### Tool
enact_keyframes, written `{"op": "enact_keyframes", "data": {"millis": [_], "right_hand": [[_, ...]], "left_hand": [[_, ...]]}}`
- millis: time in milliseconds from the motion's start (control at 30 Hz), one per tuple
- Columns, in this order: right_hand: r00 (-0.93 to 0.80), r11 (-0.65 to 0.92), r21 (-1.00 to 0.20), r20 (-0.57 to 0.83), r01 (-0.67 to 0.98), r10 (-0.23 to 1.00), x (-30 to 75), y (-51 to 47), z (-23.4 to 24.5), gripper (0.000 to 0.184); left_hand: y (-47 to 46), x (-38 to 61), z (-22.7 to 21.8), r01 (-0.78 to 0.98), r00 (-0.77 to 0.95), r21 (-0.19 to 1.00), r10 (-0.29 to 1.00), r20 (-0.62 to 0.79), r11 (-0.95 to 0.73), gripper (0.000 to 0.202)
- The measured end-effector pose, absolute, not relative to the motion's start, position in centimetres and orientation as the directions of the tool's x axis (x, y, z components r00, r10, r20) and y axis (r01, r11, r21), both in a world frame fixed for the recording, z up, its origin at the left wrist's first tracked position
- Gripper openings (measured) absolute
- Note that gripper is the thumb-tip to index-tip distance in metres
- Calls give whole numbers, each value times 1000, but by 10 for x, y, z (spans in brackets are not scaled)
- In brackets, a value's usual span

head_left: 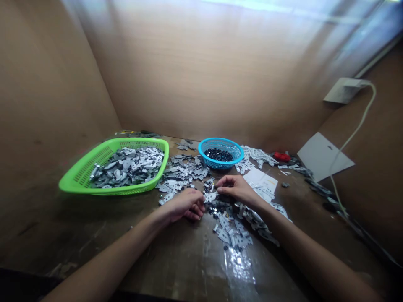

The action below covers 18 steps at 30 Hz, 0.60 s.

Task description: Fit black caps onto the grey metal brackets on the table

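Green plastic basket (135,141): metal pieces (126,167); blue basket (220,164): black pieces (218,154); left hand (185,204), right hand (236,189) curled, grip unclear.

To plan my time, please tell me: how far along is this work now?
Looks done: a green rectangular plastic basket holds a heap of flat grey-and-white pieces, and a round blue plastic basket holds small black pieces. In hand: the right hand touches a small dark piece; the left hand rests curled nearby. Left: a loose spread of flat pieces lies on the dark tabletop.
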State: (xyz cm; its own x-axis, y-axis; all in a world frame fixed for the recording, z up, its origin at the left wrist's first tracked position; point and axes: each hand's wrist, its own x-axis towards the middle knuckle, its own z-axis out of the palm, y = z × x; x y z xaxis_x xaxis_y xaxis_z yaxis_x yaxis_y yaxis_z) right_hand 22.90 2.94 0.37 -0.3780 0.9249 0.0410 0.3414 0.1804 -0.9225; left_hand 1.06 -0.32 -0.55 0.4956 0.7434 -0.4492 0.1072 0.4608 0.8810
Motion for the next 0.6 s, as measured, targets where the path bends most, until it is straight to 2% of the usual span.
{"op": "enact_keyframes", "data": {"millis": [167, 467, 600], "right_hand": [[-470, 199, -933, 38, 298, 882, 228, 27, 6, 24], [-587, 335, -906, 128, 258, 799, 231, 27, 9, 16], [-640, 352, -896, 107, 269, 761, 230, 25, 13, 13]], "left_hand": [[-2, 11, -6, 76, 507, 884, 746, -433, 461, 17], [-2, 10, -7, 55, 507, 887, 752, -420, 459, 19], [-2, 11, -7, 58, 499, 890, 759, -418, 452, 21]]}}
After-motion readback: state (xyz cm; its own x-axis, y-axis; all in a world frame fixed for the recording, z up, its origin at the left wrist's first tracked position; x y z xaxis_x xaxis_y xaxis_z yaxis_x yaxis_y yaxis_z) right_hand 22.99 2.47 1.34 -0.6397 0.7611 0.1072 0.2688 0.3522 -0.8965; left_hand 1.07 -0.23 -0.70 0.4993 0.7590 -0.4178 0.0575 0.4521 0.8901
